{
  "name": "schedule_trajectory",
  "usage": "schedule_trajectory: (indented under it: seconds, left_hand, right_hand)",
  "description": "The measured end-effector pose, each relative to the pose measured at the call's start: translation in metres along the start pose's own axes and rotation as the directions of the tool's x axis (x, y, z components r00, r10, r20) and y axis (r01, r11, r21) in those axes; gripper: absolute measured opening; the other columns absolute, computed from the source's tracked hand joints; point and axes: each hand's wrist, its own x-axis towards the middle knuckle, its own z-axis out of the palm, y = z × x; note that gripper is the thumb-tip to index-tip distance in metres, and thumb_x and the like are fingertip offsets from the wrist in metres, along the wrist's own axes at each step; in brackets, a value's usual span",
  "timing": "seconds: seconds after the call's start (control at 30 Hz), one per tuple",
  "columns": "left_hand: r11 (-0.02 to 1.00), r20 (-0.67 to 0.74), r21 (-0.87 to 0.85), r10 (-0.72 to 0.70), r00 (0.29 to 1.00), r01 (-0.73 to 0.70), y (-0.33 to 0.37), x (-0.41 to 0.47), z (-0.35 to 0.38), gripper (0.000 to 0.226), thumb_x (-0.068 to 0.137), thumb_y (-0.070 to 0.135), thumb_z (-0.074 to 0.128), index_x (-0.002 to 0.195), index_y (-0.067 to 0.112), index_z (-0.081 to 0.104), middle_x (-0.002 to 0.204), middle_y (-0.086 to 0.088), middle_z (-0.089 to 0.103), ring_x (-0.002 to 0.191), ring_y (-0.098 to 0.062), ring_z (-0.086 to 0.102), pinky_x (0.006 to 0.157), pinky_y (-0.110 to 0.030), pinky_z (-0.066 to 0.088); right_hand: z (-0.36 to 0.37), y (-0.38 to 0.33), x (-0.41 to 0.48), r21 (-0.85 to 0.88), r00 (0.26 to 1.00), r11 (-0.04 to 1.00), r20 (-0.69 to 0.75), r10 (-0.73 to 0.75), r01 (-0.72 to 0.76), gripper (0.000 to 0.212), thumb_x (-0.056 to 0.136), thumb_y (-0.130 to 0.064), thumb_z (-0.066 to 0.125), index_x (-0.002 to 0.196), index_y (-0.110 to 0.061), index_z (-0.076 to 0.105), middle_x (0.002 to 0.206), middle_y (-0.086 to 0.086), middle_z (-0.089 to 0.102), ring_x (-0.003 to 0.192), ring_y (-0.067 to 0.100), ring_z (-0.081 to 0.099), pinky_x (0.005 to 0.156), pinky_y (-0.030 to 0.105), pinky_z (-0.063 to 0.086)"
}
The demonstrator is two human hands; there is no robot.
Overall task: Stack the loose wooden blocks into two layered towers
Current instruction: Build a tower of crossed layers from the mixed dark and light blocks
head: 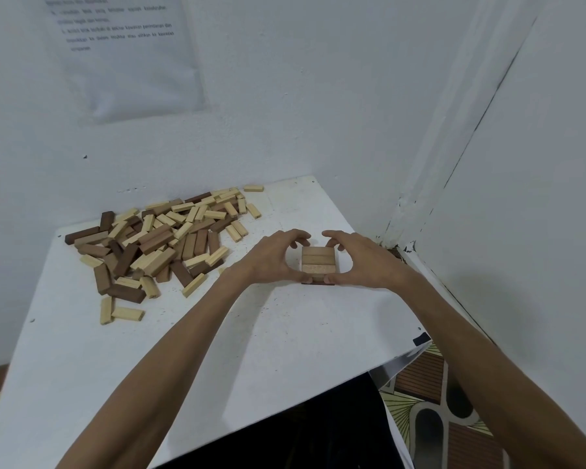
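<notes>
The left hand (268, 260) and right hand (366, 262) grip a low block tower (318, 262), fingers (295, 235) curled round its sides. Loose blocks (163, 242) lie heaped left of the fingers.

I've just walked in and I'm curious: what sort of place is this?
Probably a plain room corner set up for a stacking exercise: a small white table against bare white walls, a printed sheet stuck up, a heap of loose wooden blocks and a started tower.

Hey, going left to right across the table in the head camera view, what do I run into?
A pile of loose wooden blocks → left hand → short block stack gripped by both hands → right hand → cracked wall corner.
</notes>
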Motion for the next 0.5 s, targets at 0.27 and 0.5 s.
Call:
schedule_trajectory:
  seconds: [0.27,0.5]
  left_hand:
    - [1.000,-0.014,0.001,0.008,1.000,-0.008,-0.0019,0.0007,0.0018,0.084,0.068,0.054,0.085,0.140,0.033,0.047,0.126,0.024,0.060,0.113,-0.005,0.052,0.101,-0.043,0.044]
    - [1.000,-0.004,0.014,0.005,1.000,-0.005,-0.0008,0.0025,0.0020,0.084,0.069,0.053,0.085,0.140,0.033,0.047,0.126,0.024,0.060,0.111,-0.005,0.054,0.098,-0.040,0.046]
  right_hand:
    - [0.0037,0.0057,0.0038,0.013,1.000,1.000,0.000,-0.005,0.005,0.093,0.080,-0.054,0.082,0.156,-0.037,0.030,0.134,-0.027,0.050,0.119,0.003,0.046,0.080,0.016,0.035]
    - [0.0060,0.0102,0.0046,0.036,1.000,0.999,-0.005,0.009,-0.008,0.094,0.078,-0.055,0.082,0.154,-0.039,0.030,0.132,-0.029,0.050,0.116,0.001,0.049,0.078,0.011,0.035]
